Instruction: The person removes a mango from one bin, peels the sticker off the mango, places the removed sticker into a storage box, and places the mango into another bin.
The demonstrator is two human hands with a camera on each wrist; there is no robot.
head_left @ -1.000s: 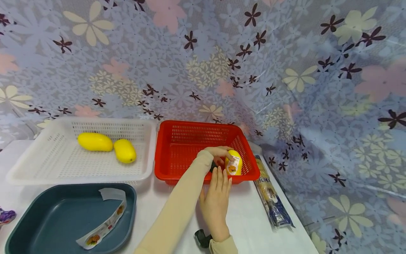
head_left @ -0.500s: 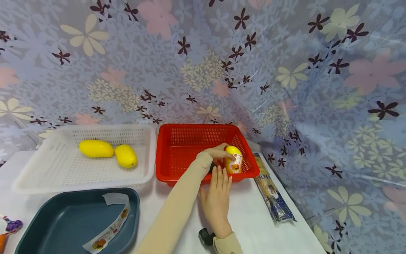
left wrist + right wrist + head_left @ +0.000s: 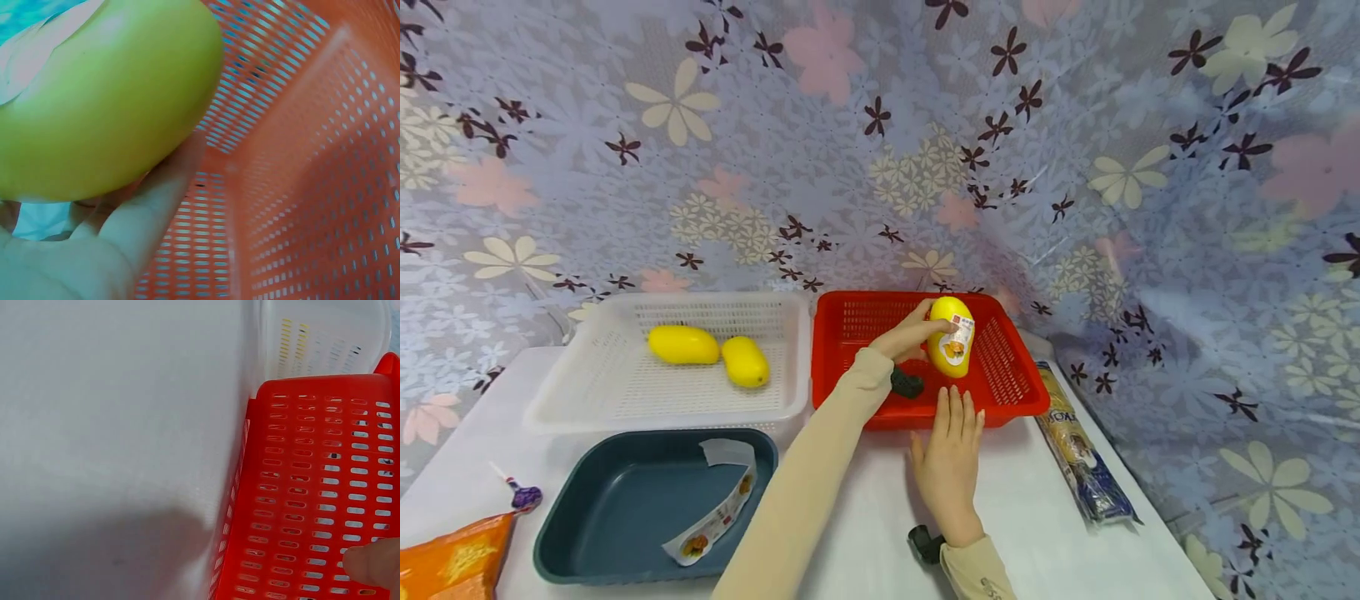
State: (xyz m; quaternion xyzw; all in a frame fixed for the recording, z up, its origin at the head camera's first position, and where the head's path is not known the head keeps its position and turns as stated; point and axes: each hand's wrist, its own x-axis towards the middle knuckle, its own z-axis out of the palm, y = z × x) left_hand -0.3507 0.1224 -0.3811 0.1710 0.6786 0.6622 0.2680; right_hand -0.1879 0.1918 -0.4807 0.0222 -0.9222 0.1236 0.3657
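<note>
My left hand point(image 3: 906, 335) holds a yellow mango point(image 3: 940, 337) with a white sticker point(image 3: 957, 340) on its side. The mango is raised above the right part of the red basket point(image 3: 842, 358). In the left wrist view, fingers point(image 3: 156, 200) curve under the mango point(image 3: 119, 100), with the basket wall point(image 3: 312, 187) beyond. My right hand point(image 3: 951, 467) has its fingers straight against the front side of the red basket. Only one fingertip point(image 3: 369, 565) shows in the right wrist view, by the basket wall point(image 3: 300, 487).
Two more mangoes point(image 3: 683, 344) lie in a white basket point(image 3: 587, 375) on the left. A dark teal tray point(image 3: 617, 508) holds a curled label strip point(image 3: 722, 512). A lollipop point(image 3: 526, 497) and orange packet point(image 3: 460, 558) are at far left, a pasta packet point(image 3: 1082, 450) at right.
My left hand has lifted the mango from the basket's front right corner, upward and away from the front rim. The right hand stays at the basket's front. The head view has shifted left.
</note>
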